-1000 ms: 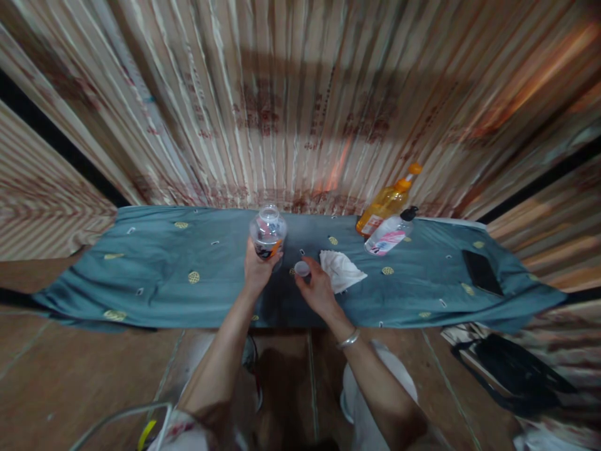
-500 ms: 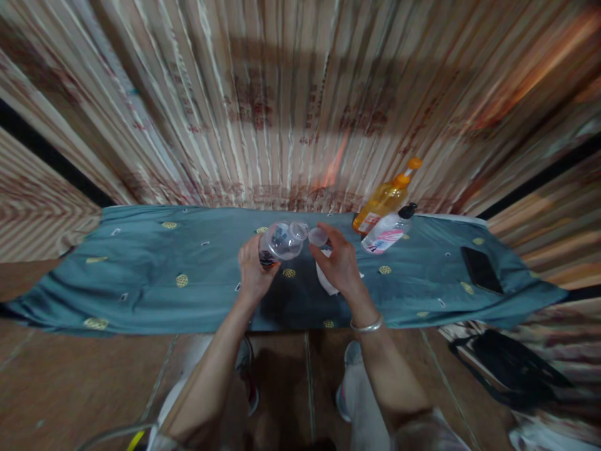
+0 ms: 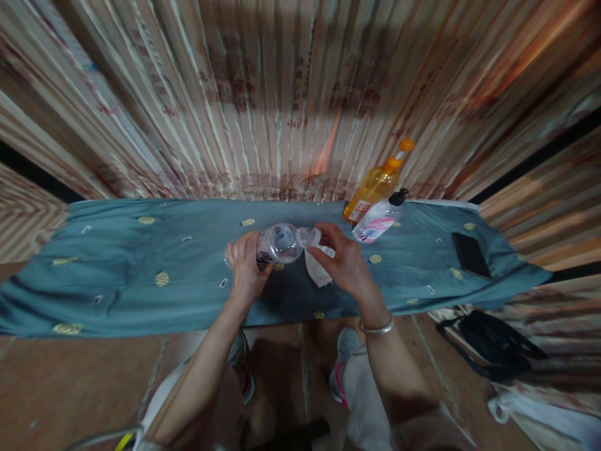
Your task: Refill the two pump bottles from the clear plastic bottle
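Bottle (image 3: 280, 243), clear and lying on its side in the air, is gripped at its lower end by the left hand (image 3: 246, 270), fingers wrapped round it, its mouth turned to the right. At that mouth the right hand (image 3: 344, 266) pinches a small cap (image 3: 313, 237) between thumb and fingertips, the cap right at the opening; whether it touches the rim cannot be told. All this is held just above the middle of a long table draped in a blue-green cloth (image 3: 141, 275), which runs nearly the full width of the view and ends against a striped curtain (image 3: 263, 94) along its far edge. The cloth's left half lies bare and wide, with plenty of room. A crumpled white tissue (image 3: 317, 270) rests under the right hand. Near the far right edge stand an orange bottle (image 3: 374, 186) and a white pump bottle (image 3: 376, 218), side by side and leaning, and beyond them a dark phone (image 3: 470, 255) lies flat close to the right end.
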A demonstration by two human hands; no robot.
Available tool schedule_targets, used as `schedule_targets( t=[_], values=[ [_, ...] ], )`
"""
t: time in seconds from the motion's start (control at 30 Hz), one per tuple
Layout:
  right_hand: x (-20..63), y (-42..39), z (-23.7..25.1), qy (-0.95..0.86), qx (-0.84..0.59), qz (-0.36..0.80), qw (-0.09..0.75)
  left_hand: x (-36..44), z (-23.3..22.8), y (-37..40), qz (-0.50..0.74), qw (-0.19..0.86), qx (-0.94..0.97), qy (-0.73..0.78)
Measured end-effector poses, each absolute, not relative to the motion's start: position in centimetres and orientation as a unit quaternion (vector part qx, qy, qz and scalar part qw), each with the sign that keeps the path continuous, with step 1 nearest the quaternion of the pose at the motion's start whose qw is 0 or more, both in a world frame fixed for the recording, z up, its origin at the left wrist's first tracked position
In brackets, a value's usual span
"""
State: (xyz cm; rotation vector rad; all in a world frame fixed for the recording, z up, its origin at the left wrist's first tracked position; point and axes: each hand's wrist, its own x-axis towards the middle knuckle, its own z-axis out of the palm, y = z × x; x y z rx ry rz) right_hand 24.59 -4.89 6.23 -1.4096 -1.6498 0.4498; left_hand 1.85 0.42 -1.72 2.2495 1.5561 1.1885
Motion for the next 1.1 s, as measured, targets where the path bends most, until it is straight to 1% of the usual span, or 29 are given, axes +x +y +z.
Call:
schedule_targets(
  t=[0.3, 0.8, 1.1],
  values=[
    [26.1, -5.0, 5.8, -0.702, -0.557, 0.175, 0.407, 2.1, -1.8, 0.2, 0.372, 0.076, 0.771, 0.51],
    [25.9, -5.2, 6.3, -0.715, -0.559, 0.194, 0.374, 1.9, -1.7, 0.0, 0.358, 0.077, 0.781, 0.506],
    [25.6, -5.3, 6.6, -0.718, -0.582, 0.196, 0.327, 1.8, -1.6, -0.3, 0.342, 0.067, 0.787, 0.509]
  ],
)
